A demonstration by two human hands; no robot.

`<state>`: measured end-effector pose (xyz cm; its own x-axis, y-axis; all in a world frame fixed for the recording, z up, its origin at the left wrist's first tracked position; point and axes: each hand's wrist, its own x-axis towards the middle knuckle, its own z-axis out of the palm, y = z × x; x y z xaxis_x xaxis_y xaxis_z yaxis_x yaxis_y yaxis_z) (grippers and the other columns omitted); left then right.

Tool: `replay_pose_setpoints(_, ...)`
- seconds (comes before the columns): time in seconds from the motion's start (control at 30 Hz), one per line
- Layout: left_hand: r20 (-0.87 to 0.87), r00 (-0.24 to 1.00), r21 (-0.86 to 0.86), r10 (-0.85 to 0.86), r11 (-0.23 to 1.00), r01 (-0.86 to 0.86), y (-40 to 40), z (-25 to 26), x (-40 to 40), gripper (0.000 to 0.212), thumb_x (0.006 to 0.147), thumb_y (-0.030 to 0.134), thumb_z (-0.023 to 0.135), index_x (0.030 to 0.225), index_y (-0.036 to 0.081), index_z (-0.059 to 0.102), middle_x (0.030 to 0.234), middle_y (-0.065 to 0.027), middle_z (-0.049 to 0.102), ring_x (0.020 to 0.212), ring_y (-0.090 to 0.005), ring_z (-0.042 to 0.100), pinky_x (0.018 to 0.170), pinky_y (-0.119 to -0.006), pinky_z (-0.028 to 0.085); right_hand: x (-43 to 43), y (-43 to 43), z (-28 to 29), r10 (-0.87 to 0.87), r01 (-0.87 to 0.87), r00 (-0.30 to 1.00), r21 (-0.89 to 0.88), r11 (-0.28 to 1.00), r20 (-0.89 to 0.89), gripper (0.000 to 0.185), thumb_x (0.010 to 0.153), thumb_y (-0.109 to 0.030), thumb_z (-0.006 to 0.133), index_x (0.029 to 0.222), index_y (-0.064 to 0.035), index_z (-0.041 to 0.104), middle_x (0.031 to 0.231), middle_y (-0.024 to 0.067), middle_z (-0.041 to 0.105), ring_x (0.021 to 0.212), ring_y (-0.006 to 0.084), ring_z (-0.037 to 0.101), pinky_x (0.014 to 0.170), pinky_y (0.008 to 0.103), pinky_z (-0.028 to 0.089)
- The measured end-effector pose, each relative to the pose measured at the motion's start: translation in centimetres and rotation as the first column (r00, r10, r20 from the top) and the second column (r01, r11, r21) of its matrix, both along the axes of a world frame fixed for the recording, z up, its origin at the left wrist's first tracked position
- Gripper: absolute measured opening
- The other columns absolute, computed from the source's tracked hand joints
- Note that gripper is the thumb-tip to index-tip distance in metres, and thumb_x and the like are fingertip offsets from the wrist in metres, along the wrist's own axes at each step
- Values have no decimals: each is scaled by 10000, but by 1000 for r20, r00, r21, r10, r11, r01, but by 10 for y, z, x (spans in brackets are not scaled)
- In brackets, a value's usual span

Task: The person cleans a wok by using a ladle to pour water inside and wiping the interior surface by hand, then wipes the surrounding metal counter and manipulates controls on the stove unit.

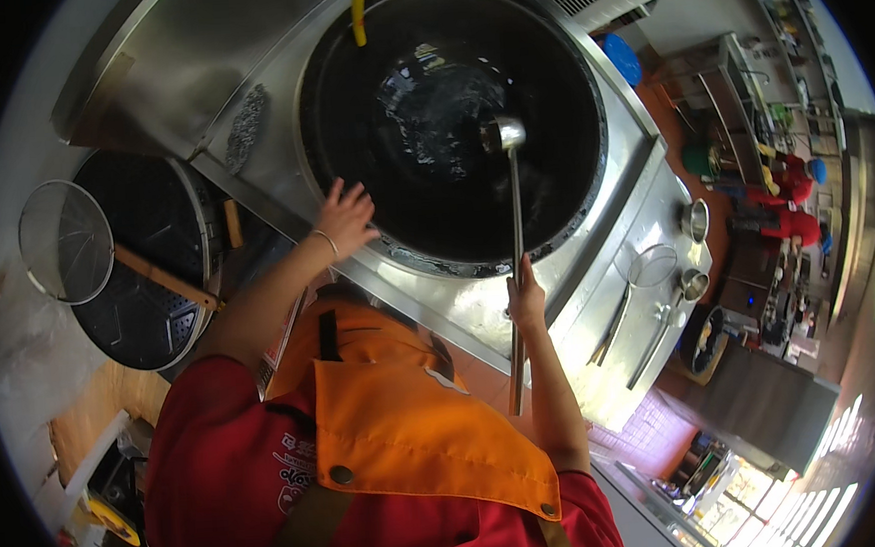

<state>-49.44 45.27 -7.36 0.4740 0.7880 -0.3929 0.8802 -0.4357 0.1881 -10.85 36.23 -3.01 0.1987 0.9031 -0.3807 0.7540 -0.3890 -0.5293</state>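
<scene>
A large dark wok (pixel 434 221) is set into a stainless steel stove top, with water-like liquid rippling at its bottom. My right hand (pixel 528 298) grips the long metal handle of a ladle (pixel 508 130). The ladle's bowl hangs over the right part of the wok, tilted; whether it touches the liquid I cannot tell. My left hand (pixel 347 215) hovers at the wok's near left rim, fingers spread, holding nothing. Above the wok's far edge, a yellow hose or pipe (pixel 359 22) points down into it.
A steel wool pad (pixel 247 127) lies on the counter left of the wok. A wood-handled mesh strainer (pixel 67 240) rests over a large black lid or pan (pixel 142 291). On the right ledge are another strainer (pixel 651 266) and metal bowls (pixel 695 221). Two people (pixel 789 184) stand farther off.
</scene>
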Motion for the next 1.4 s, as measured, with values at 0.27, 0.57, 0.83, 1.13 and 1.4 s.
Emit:
replay_pose_setpoints(0.27,468,774,272,425,764,-585,23,-38,-78,773,855,-42,537,1526,107,185,1583,-147,162,1314,-378,403,1040,-409,421,-48,-14,75,-497,144,500,-498,855,-709,594,950,-76,554,1493,-53,314,701,44,536,417,91,452,346,246,346)
replay_pose_setpoints(0.57,596,571,127,564,636,-761,62,-29,-71,958,687,-206,531,1518,78,149,1579,-199,78,1227,-451,462,778,-412,549,-89,-14,164,-121,-114,791,-339,934,-599,615,937,-55,567,1503,-97,329,688,7,511,465,69,450,438,235,370)
replay_pose_setpoints(0.83,140,885,417,444,784,-460,84,-40,-74,617,850,69,554,1437,11,374,1574,-178,166,1446,-315,203,1163,-440,223,-54,-73,243,414,-447,887,-159,880,-205,657,884,-90,624,1483,-141,360,833,179,650,629,278,643,585,368,503)
replay_pose_setpoints(1.13,120,982,-36,-147,988,152,26,-26,26,431,917,429,524,811,50,701,868,-93,678,1022,-321,596,954,-522,393,-18,-116,289,500,-445,816,-239,863,288,707,848,-63,619,1487,-98,319,839,190,602,653,375,625,553,475,508)
replay_pose_setpoints(1.4,661,722,-232,-204,860,455,-77,-6,173,672,958,393,496,1511,83,272,1592,-172,151,1458,-295,205,1182,-456,176,19,-7,78,132,-148,984,145,978,117,607,888,-136,606,1441,-63,368,1006,265,659,889,438,645,725,465,513)
